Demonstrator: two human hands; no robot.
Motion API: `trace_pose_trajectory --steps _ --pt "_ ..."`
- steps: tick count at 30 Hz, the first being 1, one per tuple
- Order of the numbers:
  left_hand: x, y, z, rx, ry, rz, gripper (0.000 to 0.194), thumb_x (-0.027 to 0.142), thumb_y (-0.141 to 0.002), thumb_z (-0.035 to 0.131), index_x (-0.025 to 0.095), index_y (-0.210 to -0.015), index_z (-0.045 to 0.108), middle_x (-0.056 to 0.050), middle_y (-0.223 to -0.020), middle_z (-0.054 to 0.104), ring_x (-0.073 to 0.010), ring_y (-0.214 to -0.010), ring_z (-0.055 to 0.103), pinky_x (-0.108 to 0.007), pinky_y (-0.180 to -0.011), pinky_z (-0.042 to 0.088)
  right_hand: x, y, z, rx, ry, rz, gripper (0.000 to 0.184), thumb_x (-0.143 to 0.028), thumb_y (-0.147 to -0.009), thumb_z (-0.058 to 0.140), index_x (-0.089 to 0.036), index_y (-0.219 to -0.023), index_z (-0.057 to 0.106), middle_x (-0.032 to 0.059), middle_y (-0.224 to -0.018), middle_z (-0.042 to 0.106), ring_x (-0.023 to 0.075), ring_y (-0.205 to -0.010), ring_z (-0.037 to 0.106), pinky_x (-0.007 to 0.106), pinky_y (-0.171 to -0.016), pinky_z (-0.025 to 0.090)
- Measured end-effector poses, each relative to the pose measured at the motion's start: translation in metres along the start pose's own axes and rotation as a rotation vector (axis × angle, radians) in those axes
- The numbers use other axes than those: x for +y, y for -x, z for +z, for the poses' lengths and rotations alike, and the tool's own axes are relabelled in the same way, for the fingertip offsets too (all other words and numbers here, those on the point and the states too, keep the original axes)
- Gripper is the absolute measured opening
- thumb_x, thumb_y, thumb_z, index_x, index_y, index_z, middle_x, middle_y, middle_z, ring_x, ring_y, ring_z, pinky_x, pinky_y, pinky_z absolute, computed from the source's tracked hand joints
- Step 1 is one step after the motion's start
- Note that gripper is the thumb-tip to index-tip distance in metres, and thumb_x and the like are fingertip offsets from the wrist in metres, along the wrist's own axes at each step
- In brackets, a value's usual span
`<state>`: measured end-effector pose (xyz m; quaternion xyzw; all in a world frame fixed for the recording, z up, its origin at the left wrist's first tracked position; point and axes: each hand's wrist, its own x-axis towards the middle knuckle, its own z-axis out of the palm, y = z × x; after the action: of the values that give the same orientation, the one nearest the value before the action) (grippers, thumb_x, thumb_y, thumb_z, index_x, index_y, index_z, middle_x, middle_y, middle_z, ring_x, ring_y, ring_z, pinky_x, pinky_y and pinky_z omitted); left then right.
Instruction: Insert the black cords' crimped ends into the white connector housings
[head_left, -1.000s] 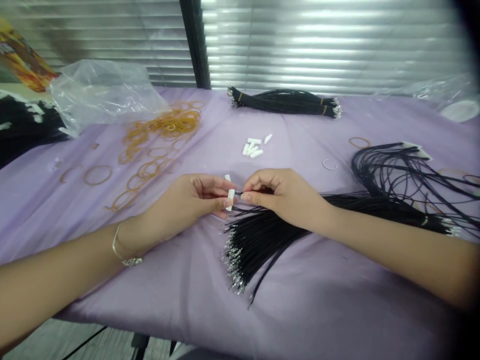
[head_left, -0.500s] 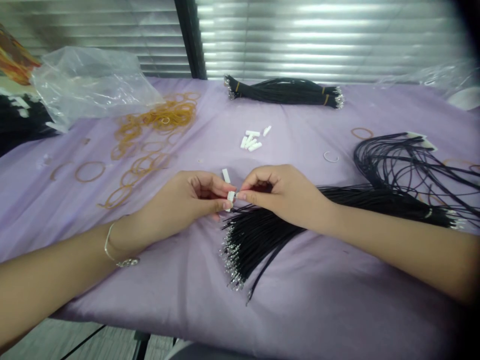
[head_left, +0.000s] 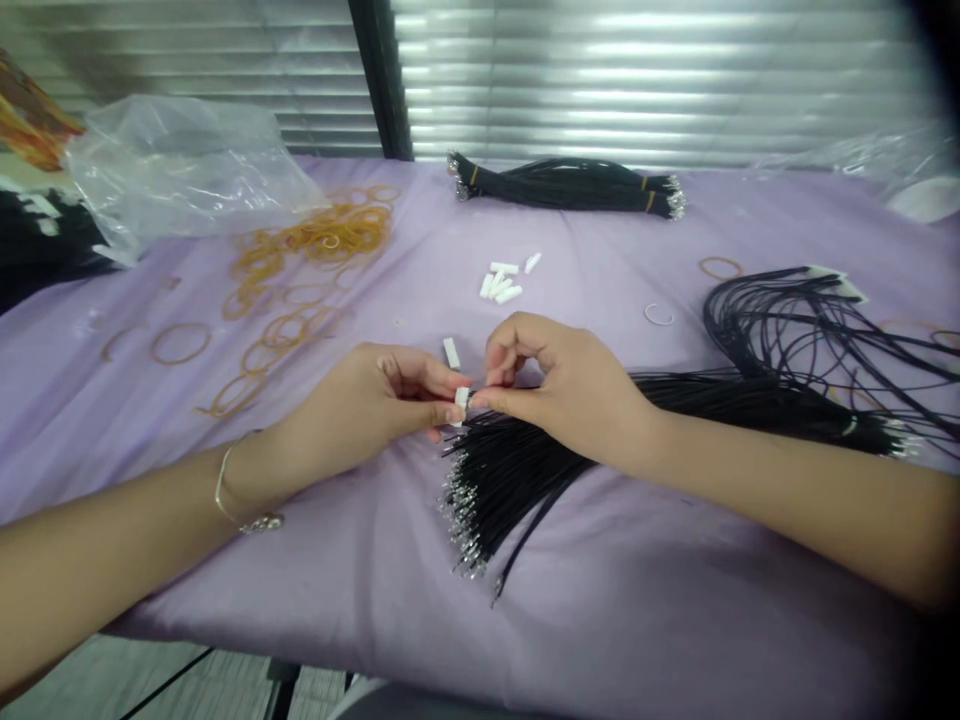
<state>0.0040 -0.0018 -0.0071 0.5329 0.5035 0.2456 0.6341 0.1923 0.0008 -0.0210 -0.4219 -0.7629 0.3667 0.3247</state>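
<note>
We record the left hand (head_left: 367, 400) curled closed, pinching a small white plastic connector housing (head_left: 462, 399) between thumb and fingers, while the right hand (head_left: 570, 390) pinches tightly at the housing's end. A fanned bundle of thin black metal-tipped wires (head_left: 502, 490) lies just below on the lilac-clothed counter (head_left: 600, 600), with loose white housings (head_left: 501, 281) beyond.

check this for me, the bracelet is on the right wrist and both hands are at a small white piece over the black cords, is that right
Not quite: the bracelet is on the wrist of the left hand, not the right hand, as the head view shows. The rest stands: both hands are at the small white piece over the black cords.
</note>
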Motion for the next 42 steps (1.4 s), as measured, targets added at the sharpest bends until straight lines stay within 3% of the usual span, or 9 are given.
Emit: trace_pose_trajectory --steps 4,7,10,14,26,42 --pt "-0.001 0.002 -0.001 -0.047 0.006 0.021 0.016 0.01 -0.069 0.071 0.01 -0.083 0.065 0.001 -0.071 0.068 -0.0049 -0.059 0.059 -0.013 -0.057 0.05 -0.004 0.0 -0.004 -0.039 0.151 -0.146 0.019 -0.025 -0.073 0.067 -0.014 -0.083 0.056 -0.001 -0.082 0.061 0.0072 -0.077 0.056 0.018 -0.07 0.041" --pt "-0.002 0.002 -0.002 -0.061 0.013 0.048 0.015 0.01 -0.07 0.07 0.01 -0.084 0.063 0.002 -0.069 0.066 -0.0042 -0.056 0.057 -0.013 -0.056 0.049 -0.01 -0.001 -0.014 -0.05 0.376 -0.239 0.032 -0.037 -0.075 0.065 -0.014 -0.096 0.058 0.004 -0.096 0.061 0.0134 -0.092 0.054 0.024 -0.08 0.04" --pt "-0.003 0.001 -0.003 -0.063 0.026 0.052 0.019 0.012 -0.07 0.07 0.009 -0.087 0.063 0.0 -0.073 0.067 -0.0052 -0.059 0.058 -0.015 -0.058 0.05 -0.013 -0.003 -0.022 -0.191 0.499 -0.148 0.024 -0.037 -0.083 0.054 -0.016 -0.091 0.063 0.0033 -0.09 0.062 0.0146 -0.084 0.054 0.027 -0.075 0.038" --pt "-0.003 0.0 -0.003 -0.065 0.03 0.037 0.018 0.013 -0.071 0.07 0.009 -0.087 0.063 0.0 -0.074 0.066 -0.0053 -0.06 0.059 -0.014 -0.058 0.05 -0.013 -0.004 -0.022 -0.311 0.464 0.002 0.021 -0.029 -0.085 0.047 -0.018 -0.077 0.063 -0.0014 -0.074 0.062 0.009 -0.065 0.05 0.024 -0.061 0.033" --pt "0.0 0.002 0.0 -0.026 0.024 0.019 0.016 0.009 -0.068 0.071 0.01 -0.084 0.068 0.0 -0.069 0.066 -0.0058 -0.059 0.057 -0.015 -0.056 0.049 -0.007 0.001 -0.007 -0.19 0.273 -0.004 0.018 -0.023 -0.086 0.048 -0.015 -0.08 0.063 -0.0011 -0.074 0.062 0.0068 -0.066 0.051 0.019 -0.063 0.036" --pt "-0.005 -0.002 -0.001 -0.06 0.102 0.055 0.012 0.008 -0.065 0.073 0.01 -0.076 0.068 0.002 -0.065 0.067 -0.0046 -0.057 0.058 -0.014 -0.059 0.049 -0.005 0.007 0.006 -0.169 0.392 -0.008 0.02 -0.022 -0.09 0.04 -0.013 -0.085 0.057 0.005 -0.084 0.06 0.0131 -0.078 0.05 0.027 -0.073 0.037"
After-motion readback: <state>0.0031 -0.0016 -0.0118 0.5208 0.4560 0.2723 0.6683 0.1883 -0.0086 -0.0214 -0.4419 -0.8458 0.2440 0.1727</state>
